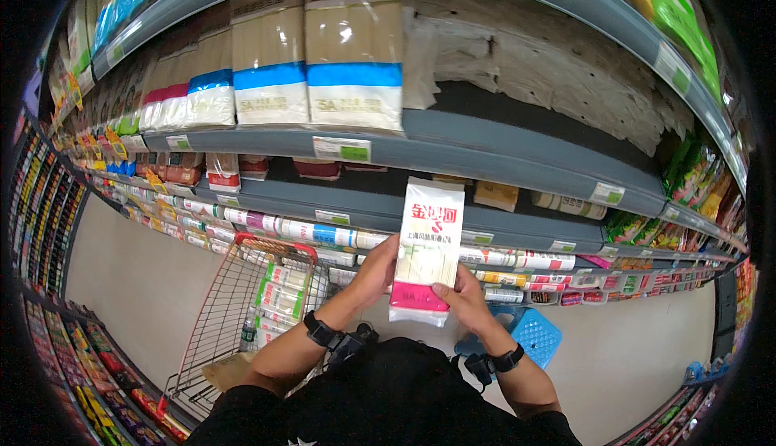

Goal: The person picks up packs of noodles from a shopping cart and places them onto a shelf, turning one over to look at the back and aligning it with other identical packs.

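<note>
A pack of dried noodles (426, 255) in white wrapping with a pink band is held upright in front of the shelves. My left hand (383, 267) grips its left edge, the fingers hidden behind it. My right hand (467, 300) holds its lower right edge, the thumb on the front. Behind the pack runs a grey shelf (454, 149). Taller noodle packs with a blue band (354, 58) stand on that shelf, left of a torn sheet of pale wrapping (545, 76).
A wire shopping cart (209, 300) with a red rim stands at my left, holding several noodle packs (282, 294). On the floor at my right is a blue plastic stool (536, 337). Lower shelves carry rolled noodle packs (318, 232). More stocked shelves (42, 203) line the far left.
</note>
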A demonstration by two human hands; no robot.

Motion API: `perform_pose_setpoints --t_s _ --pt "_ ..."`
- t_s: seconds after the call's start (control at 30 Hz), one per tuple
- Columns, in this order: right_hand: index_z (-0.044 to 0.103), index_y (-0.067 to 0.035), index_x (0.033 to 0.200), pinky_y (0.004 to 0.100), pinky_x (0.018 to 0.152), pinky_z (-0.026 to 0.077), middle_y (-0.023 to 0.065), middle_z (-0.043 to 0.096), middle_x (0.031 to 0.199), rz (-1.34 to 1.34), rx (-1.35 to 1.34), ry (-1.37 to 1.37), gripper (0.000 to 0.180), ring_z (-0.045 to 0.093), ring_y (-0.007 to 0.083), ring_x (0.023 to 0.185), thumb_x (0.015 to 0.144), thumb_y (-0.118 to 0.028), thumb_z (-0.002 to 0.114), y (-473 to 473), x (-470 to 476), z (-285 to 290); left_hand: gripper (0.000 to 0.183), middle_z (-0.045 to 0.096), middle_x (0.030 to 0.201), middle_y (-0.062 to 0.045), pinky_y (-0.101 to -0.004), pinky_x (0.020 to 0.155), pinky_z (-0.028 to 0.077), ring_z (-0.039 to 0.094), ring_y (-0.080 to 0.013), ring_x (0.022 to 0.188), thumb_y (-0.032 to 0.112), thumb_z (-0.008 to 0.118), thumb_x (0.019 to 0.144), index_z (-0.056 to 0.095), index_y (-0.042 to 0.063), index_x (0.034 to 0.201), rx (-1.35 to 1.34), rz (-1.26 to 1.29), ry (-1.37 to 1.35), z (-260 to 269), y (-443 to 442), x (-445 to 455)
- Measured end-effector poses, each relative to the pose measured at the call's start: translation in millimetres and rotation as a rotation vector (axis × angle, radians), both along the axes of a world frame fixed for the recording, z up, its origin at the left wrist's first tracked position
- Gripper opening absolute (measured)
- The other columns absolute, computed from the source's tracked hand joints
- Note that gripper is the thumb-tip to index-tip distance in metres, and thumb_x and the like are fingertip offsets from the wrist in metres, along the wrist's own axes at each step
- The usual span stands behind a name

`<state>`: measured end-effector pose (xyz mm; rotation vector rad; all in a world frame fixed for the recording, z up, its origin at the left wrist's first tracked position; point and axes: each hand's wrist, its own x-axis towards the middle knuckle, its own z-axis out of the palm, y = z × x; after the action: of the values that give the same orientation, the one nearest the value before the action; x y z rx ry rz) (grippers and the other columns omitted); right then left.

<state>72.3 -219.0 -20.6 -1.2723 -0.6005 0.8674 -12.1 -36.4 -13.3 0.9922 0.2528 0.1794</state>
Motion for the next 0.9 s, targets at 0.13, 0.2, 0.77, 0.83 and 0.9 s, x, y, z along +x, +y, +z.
perform_pose_setpoints --t_s 0.13,0.2,0.77,0.83,0.9 --pt "0.043 0.004 0.123 0.0296 0.087 0.047 0.0140 0.059 0.114 0.008 -0.034 -0.164 0.044 0.058 0.0172 0.102 0.087 -0.011 0.064 60 11 10 0.057 0.056 0.116 -0.012 -0.0261 0.082 0.048 0.057 -0.0133 0.098 0.003 0.058 0.087 0.032 -0.002 0.138 0.397 0.079 0.042 2 57 -17" --pt "0.044 0.005 0.123 0.0311 0.085 0.049 0.0160 0.059 0.113 -0.008 -0.091 -0.323 0.045 0.057 0.0187 0.103 0.087 -0.012 0.064 92 18 16 0.059 0.056 0.117 -0.012 -0.0254 0.080 0.048 0.058 -0.0131 0.096 0.003 0.059 0.086 0.032 -0.001 0.139 0.467 0.129 -0.049 10 88 -12" --pt "0.056 -0.002 0.116 0.0421 0.092 0.038 0.0196 0.058 0.116 -0.391 -0.469 -1.095 0.037 0.052 0.0381 0.107 0.090 -0.029 0.055 227 84 -23 0.033 0.056 0.102 -0.026 -0.0477 0.085 0.041 0.049 -0.0459 0.095 0.003 0.055 0.076 0.055 -0.001 0.109 1.152 0.599 -0.071 5 159 33" --pt "0.055 -0.004 0.117 0.0426 0.096 0.035 0.0185 0.057 0.119 -0.353 -0.662 -1.222 0.037 0.049 0.0366 0.112 0.093 -0.030 0.047 229 88 -23 0.028 0.055 0.090 -0.021 -0.0444 0.083 0.041 0.050 -0.0405 0.098 0.008 0.061 0.077 0.058 0.001 0.104 1.153 0.708 -0.034 -8 147 24" --pt "0.055 -0.006 0.119 0.0425 0.098 0.033 0.0172 0.055 0.122 -0.338 -0.624 -1.233 0.036 0.047 0.0358 0.114 0.094 -0.029 0.043 230 91 -33 0.038 0.051 0.097 -0.020 -0.0444 0.087 0.041 0.047 -0.0392 0.104 0.011 0.063 0.078 0.053 -0.001 0.112 1.114 0.398 -0.110 -12 146 14"
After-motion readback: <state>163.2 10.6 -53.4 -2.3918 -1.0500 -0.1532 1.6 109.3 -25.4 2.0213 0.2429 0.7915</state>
